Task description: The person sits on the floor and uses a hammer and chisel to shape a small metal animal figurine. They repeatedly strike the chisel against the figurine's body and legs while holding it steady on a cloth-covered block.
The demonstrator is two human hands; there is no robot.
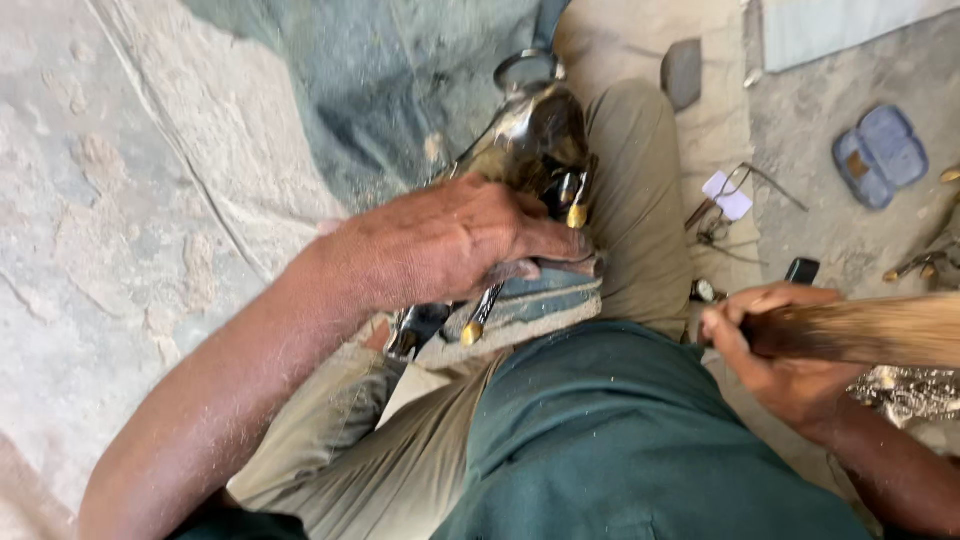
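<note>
At centre, toward twelve o'clock, a dark, glossy metal vessel [530, 140] with a ring-shaped mouth lies across the khaki trouser leg [640, 190]. The left hand [450, 240] presses down over its lower part, fingers curled together, hiding what lies beneath. At three o'clock the right hand [775, 345] wraps tightly around a pale wooden handle [870, 330], motion-blurred and cut off by the edge.

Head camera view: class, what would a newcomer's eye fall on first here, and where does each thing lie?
First, the left hand at the centre, pressed down on a dark shiny metal object that lies along the person's leg. Next, the right hand at the right edge, closed round a blurred wooden handle. A blue case lies on the dusty ground at the upper right.
</note>
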